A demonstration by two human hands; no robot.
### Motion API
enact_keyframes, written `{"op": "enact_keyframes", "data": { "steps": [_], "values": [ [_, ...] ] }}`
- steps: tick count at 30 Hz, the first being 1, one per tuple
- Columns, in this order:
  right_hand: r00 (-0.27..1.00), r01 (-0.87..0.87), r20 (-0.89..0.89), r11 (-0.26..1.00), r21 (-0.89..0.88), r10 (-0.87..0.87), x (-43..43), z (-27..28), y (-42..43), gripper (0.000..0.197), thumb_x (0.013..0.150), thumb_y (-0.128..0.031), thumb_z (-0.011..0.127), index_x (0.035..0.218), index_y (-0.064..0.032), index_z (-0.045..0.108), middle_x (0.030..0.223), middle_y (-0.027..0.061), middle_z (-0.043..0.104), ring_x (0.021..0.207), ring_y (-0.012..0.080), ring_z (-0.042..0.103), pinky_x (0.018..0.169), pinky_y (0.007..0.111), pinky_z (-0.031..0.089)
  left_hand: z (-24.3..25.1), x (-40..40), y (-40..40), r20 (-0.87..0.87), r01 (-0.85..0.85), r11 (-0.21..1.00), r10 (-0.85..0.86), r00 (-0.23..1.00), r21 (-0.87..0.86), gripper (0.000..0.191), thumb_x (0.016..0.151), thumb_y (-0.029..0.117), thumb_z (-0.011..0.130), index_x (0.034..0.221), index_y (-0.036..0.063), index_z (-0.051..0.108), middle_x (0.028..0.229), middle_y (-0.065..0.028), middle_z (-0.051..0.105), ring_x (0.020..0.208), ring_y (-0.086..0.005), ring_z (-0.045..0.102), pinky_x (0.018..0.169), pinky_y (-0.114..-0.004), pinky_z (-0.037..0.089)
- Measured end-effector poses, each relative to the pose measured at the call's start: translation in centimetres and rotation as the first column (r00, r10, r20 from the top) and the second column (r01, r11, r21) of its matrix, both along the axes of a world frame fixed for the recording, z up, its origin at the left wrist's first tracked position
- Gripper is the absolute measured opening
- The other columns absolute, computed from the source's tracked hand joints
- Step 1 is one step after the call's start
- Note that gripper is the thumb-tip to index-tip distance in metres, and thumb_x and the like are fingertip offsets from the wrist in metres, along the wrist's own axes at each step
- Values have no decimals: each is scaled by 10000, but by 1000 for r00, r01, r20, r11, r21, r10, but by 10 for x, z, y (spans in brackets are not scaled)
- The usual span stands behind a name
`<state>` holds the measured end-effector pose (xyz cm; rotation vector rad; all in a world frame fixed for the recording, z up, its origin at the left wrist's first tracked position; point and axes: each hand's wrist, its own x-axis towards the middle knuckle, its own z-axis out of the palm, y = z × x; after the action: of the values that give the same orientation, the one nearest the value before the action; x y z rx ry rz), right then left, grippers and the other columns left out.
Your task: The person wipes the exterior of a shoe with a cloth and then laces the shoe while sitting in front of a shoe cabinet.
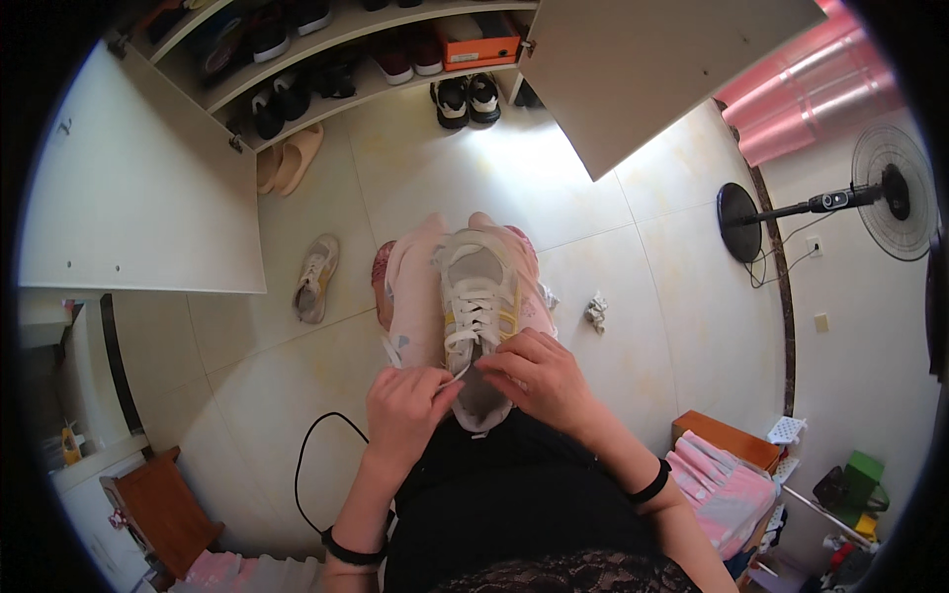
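Observation:
A white lace-up sneaker (pixel 480 296) with yellow stripes rests on my lap, its toe pointing away from me. The white shoelace (pixel 473 319) runs criss-cross up its front. My left hand (pixel 412 400) pinches a lace end at the left of the shoe's opening. At the right edge of the opening is my right hand (pixel 535 374), with fingers bent and close together; whether they grip the lace is hidden. A similar sneaker (pixel 316 278) stands on the tiled floor to the left.
An open shoe cabinet (pixel 385 96) spans the top, doors swung out. Beige slippers (pixel 296 159) and black-and-white shoes (pixel 467 100) lie by its base. Crumpled paper (pixel 596 311) is on the floor at right. A standing fan (pixel 815 204) is by the right wall. A black cable (pixel 298 459) loops at left.

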<state>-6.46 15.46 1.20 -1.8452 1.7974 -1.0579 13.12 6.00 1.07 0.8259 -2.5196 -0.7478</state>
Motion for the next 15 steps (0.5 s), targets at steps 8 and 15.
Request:
{"op": "enact_keyframes", "data": {
  "steps": [8,15],
  "values": [
    [982,-118,-165,985,-127,97,1,-14,-5,324,704,-71,772,1014,-115,687,978,21,631,880,227,609,798,356,480,12,-5,2,-144,114,968,-82,986,225,153,821,186,774,807,87,659,706,-38,667,661,-258,643,637,-360,485],
    [986,-64,-160,989,-132,42,2,-12,2,325,680,-53,774,984,-113,676,1034,8,671,908,211,631,821,351,482,2,-20,-8,-30,-34,987,39,999,158,217,790,113,770,955,60,639,849,-87,669,729,-309,667,679,-377,539]
  ]
}}
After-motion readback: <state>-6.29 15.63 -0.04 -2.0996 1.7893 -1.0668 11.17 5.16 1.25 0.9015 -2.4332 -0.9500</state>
